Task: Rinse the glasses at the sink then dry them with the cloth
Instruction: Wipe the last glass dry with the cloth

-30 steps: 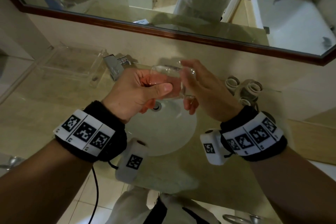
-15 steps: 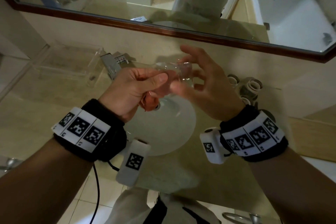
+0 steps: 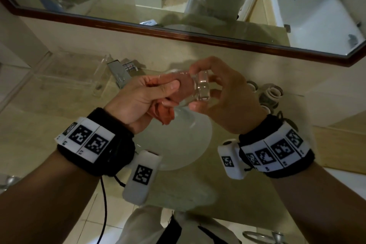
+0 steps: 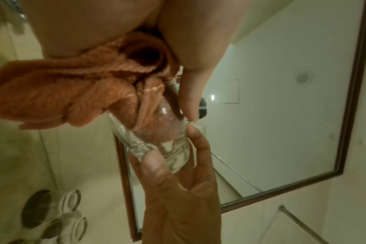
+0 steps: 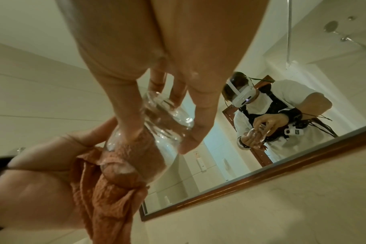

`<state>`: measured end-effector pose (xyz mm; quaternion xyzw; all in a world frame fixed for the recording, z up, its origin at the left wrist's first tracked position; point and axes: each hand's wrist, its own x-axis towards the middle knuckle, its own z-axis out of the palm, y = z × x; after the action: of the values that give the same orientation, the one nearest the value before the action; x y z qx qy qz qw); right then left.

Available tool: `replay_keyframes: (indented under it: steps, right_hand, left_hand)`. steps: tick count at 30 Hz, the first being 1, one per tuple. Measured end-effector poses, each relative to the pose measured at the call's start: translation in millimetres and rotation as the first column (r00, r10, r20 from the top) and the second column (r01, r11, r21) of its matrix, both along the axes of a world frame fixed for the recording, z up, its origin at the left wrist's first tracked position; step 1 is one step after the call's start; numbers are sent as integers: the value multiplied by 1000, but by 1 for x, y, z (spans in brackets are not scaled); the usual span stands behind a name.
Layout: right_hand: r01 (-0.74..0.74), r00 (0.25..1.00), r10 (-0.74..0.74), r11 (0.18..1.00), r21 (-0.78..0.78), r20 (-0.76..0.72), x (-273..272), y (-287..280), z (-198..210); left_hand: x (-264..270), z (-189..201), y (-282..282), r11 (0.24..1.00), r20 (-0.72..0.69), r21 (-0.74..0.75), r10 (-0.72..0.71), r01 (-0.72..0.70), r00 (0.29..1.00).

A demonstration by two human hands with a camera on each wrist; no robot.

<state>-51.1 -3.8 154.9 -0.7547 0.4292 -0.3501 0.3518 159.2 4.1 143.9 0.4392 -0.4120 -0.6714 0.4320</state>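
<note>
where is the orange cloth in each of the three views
Head: centre, the orange cloth stuffed into the glass, tail hanging below the left hand.
Left wrist: upper left, bunched under the palm.
Right wrist: lower centre.
Shared landmark: the brown mirror frame.

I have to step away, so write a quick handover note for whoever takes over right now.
Left hand: grips the orange cloth, part of it stuffed inside the glass.
Right hand: fingertips pinch the glass by its thick base, held sideways above the sink.
Done: this glass appears rinsed; drying is under way.
Left: finish wiping it, set it down, then handle the other glasses standing on the counter to the right.
</note>
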Motion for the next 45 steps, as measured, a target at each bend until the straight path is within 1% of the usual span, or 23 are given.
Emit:
replay_keyframes:
  steps: [3, 5, 7, 8, 9, 10, 13, 16, 18, 20, 21, 23, 25, 26, 27, 29, 31, 33, 36, 39, 41, 43, 45]
  right_hand:
    - [-4, 1000, 4, 1000, -9, 21, 1, 1, -1]
    - [36, 999, -37, 997, 69, 14, 3, 2, 2]
    - [78, 997, -77, 975, 206, -15, 6, 2, 5]
    - [78, 997, -72, 965, 251, -35, 8, 2, 7]
    - [73, 996, -60, 963, 258, -60, 8, 2, 8]
    - [66, 996, -50, 969, 237, -75, 9, 2, 8]
    - [0, 999, 4, 993, 120, -34, 7, 2, 6]
    - [-66, 998, 66, 997, 27, -19, 4, 1, 0]
    - [-85, 996, 85, 996, 4, 28, 3, 1, -2]
    - [-65, 994, 62, 997, 27, 93, 4, 3, -2]
    - [-14, 995, 8, 998, 62, 99, 6, 4, -1]
    - [101, 993, -109, 981, 167, 39, 11, 7, 5]
    - [130, 991, -118, 963, 237, -66, 13, 7, 6]
    - [123, 990, -102, 965, 232, -101, 13, 7, 5]
    - [110, 991, -90, 971, 211, -103, 12, 7, 4]
    - [52, 998, -46, 986, 156, -39, 9, 7, 3]
    - [-22, 1000, 23, 998, 55, -18, 6, 6, 1]
    - [-57, 998, 57, 998, 9, 13, 3, 7, -2]
    - [-18, 995, 13, 998, 54, 94, 4, 9, -1]
    - [80, 994, -92, 981, 177, 55, 13, 13, 5]
    - [104, 993, -115, 962, 253, 30, 18, 14, 11]
    - [120, 992, -125, 968, 221, 9, 20, 15, 12]
    - [88, 995, -92, 987, 132, 24, 19, 15, 10]
  left_hand:
    - [0, 2, 1, 999, -19, 24, -32, 33, 999]
    - [-1, 4, 3, 1000, -20, 14, -22, 23, 1000]
    - [-1, 3, 3, 1000, 2, -5, -24, 24, 1000]
    - [-1, 3, 3, 999, 11, -11, -31, 31, 999]
    - [-1, 2, 3, 999, 11, -13, -35, 35, 999]
    - [-2, 3, 4, 999, 10, -16, -41, 41, 999]
    - [-1, 6, 5, 999, -9, -20, -51, 51, 999]
    - [0, 8, 5, 998, -25, 36, -44, 45, 999]
    - [-1, 7, 5, 998, -23, 54, -44, 45, 999]
    - [-1, 8, 7, 998, -24, 42, -39, 40, 999]
    - [-1, 7, 7, 998, -17, 25, -49, 50, 999]
    - [-1, 6, 8, 997, 19, -13, -81, 81, 997]
    - [-1, 5, 8, 995, 52, -34, -90, 92, 995]
    - [-1, 5, 8, 995, 60, -40, -90, 92, 994]
    - [-1, 4, 8, 994, 63, -49, -90, 93, 994]
    - [1, 5, 9, 994, 57, -55, -91, 94, 994]
    - [3, 4, 7, 997, 30, -20, -74, 75, 997]
    - [5, 2, 6, 999, 17, 10, -44, 43, 999]
    - [4, 3, 7, 999, 11, -15, -42, 43, 999]
    - [3, 5, 8, 990, 72, -112, -73, 81, 995]
    - [2, 6, 8, 984, 111, -151, -82, 99, 990]
    - [4, 7, 7, 983, 100, -148, -93, 107, 991]
    - [6, 7, 6, 989, 67, -122, -74, 81, 995]
